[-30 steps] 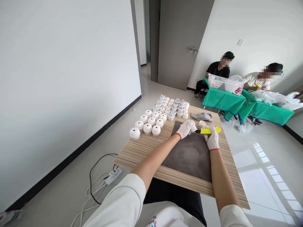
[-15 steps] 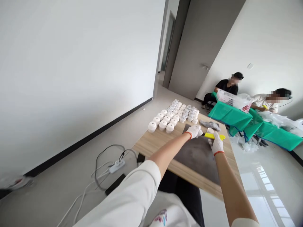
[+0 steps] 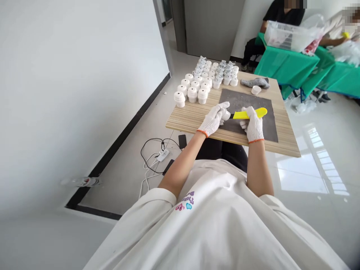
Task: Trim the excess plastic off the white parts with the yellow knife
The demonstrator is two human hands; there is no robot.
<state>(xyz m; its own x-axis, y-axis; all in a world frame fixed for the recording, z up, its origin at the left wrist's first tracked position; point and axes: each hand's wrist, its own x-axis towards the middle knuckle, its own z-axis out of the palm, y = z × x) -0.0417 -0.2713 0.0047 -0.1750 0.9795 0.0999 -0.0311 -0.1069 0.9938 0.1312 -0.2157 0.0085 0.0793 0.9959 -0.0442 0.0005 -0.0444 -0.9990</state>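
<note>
Right grip (image 3: 254,125) on yellow tool (image 3: 239,115), lettered shirt (image 3: 219,210)

Left hand (image 3: 215,118), right hand (image 3: 254,124) close together, fingers (image 3: 244,124) curled.

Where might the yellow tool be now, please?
In the head view, the yellow tool is right of centre in the right hand, over the dark mat, near the left hand.

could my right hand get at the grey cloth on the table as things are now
Probably not to grip it while the right hand holds the yellow-handled tool. Otherwise the way to the grey cloth looks mostly free across the dark mat, past a small white piece.
</note>
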